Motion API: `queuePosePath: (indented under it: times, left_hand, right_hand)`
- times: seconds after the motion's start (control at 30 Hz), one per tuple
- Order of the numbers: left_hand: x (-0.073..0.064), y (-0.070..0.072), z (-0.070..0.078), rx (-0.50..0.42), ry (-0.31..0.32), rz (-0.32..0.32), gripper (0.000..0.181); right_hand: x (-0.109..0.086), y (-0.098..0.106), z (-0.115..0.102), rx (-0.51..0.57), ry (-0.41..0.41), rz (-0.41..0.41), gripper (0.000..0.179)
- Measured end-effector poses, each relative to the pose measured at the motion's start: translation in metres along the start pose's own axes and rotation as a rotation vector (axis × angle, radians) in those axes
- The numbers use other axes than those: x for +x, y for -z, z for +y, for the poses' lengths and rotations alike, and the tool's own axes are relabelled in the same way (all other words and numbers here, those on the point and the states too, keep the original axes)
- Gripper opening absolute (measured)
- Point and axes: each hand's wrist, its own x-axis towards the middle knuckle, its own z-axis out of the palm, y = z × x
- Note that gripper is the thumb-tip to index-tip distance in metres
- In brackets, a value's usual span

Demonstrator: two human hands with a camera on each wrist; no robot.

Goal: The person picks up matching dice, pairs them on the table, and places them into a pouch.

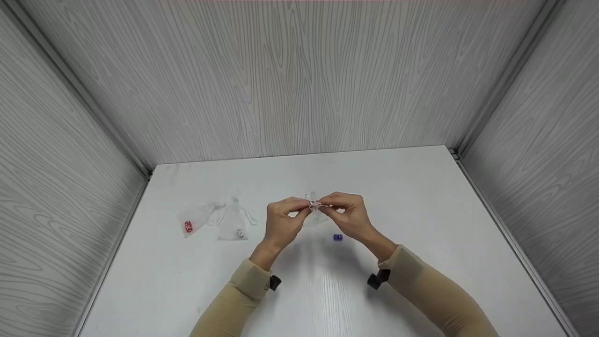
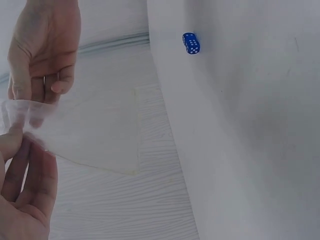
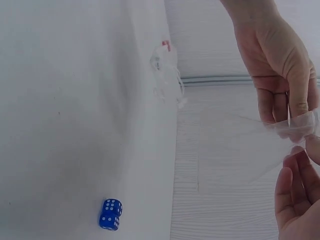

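A small sheer drawstring pouch [image 2: 100, 132] hangs between both hands above the table, its body looking flat in the wrist views. My left hand [image 1: 283, 222] pinches one side of the gathered mouth between thumb and fingertips. Opposite it, my right hand [image 1: 348, 215] pinches the other side the same way, the fingertips of both hands close together. White cord shows at the neck in the head view. Two blue dice [image 3: 110, 214] with white pips lie side by side on the table, below and nearer than the right hand.
To the left on the white table [image 1: 398, 187] lie two more sheer pouches. One pouch [image 1: 201, 216] has red dice [image 1: 188, 226] in it; the other pouch [image 1: 230, 222] contains white dice [image 1: 240, 232]. Wood-grain panels [image 1: 299, 79] enclose the table at the back and sides.
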Motion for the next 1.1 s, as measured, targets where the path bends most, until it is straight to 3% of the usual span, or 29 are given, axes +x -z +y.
queuePosePath:
  times: [0.23,0.33,0.47,0.67,0.87,1.1]
  left_hand:
    - [0.0,0.006,-0.001,0.029,-0.033,0.031,0.015]
    - [-0.001,0.01,-0.002,0.023,-0.065,0.048,0.018]
    - [-0.002,0.015,-0.005,0.057,-0.117,0.065,0.019]
    - [-0.01,0.025,-0.013,0.181,-0.176,0.114,0.016]
    - [-0.018,0.04,-0.02,0.301,-0.169,0.175,0.008]
    - [-0.021,0.054,-0.028,0.325,-0.132,0.224,0.012]
  right_hand:
    - [0.0,0.005,0.003,0.026,0.04,0.042,0.015]
    - [-0.001,0.008,0.007,0.008,0.021,0.048,0.016]
    - [-0.004,0.011,0.011,-0.055,-0.098,0.012,0.021]
    - [-0.013,0.017,0.013,-0.123,-0.321,-0.13,0.039]
    - [-0.021,0.026,0.02,-0.141,-0.409,-0.219,0.046]
    - [-0.033,0.042,0.034,-0.195,-0.467,-0.279,0.05]
